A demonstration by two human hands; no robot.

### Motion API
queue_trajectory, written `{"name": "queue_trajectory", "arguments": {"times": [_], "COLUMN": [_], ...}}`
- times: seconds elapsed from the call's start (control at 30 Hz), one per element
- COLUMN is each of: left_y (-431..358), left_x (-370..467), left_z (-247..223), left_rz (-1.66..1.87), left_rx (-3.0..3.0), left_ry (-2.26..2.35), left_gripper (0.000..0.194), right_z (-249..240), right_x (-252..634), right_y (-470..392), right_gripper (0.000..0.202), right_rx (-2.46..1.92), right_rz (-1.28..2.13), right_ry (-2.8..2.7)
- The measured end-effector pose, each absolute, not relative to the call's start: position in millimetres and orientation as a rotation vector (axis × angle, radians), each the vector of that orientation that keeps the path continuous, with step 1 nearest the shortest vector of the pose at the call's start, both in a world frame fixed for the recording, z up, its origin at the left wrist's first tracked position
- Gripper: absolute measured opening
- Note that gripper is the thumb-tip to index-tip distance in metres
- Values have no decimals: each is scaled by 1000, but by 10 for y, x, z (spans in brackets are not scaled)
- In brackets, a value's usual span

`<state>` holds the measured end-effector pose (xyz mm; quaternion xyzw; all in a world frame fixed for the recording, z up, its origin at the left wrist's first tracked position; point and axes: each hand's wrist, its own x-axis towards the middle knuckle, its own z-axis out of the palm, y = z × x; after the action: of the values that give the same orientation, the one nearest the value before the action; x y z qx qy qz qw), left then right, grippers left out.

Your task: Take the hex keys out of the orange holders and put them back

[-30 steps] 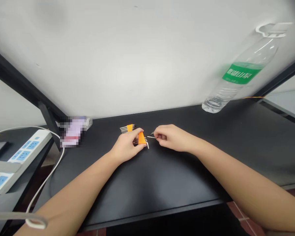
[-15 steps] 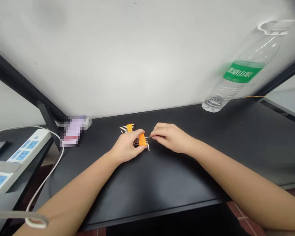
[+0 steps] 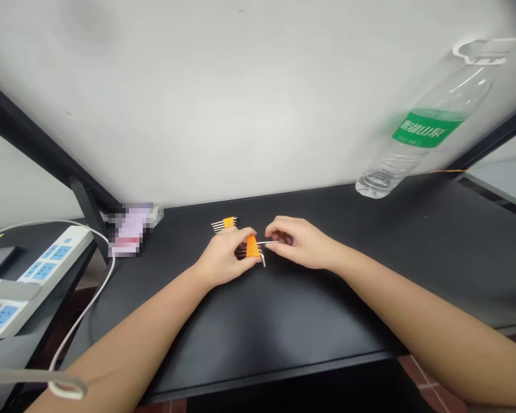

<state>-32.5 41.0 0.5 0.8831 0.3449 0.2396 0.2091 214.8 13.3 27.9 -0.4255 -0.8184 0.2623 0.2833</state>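
My left hand is closed on an orange hex key holder, pinching it between thumb and fingers. Several metal keys sit in this holder, and the bent end of one hex key hangs out at its near right side. Another hex key sticks out rightward from the holder. Its far end lies between the thumb and curled fingers of my right hand, which holds it loosely. Just behind my left hand, a second orange holder with several hex keys lies on the black table.
A clear plastic bottle with a green label stands at the back right by the wall. On the left are a blurred-out pinkish item, a white power strip and a white cable. A black metal frame rises at the left.
My right fingers have loosened and spread a little around the key, so more of its length shows. The holder in my left hand has shifted slightly right in the picture.
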Motion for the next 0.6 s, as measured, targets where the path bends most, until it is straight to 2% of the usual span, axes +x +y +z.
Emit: {"name": "queue_trajectory", "arguments": {"times": [0.13,0.23,0.4,0.6], "left_y": [418,403,394,397], "left_x": [-337,-318,-308,-331], "left_z": [-31,16,72,11], "left_rz": [690,655,609,606], "left_rx": [2435,2504,2535,2448], "left_ry": [982,946,929,933], "left_gripper": [45,40,30,41], "right_z": [304,287,219,210], "right_x": [2198,2101,2019,2186], "right_y": [141,108,93,181], "right_gripper": [13,9,15,17], "right_rx": [-1272,-1212,-1184,-1200], "right_rz": [775,827,1068,732], "right_ry": [-2187,-2188,-2110,-2234]}}
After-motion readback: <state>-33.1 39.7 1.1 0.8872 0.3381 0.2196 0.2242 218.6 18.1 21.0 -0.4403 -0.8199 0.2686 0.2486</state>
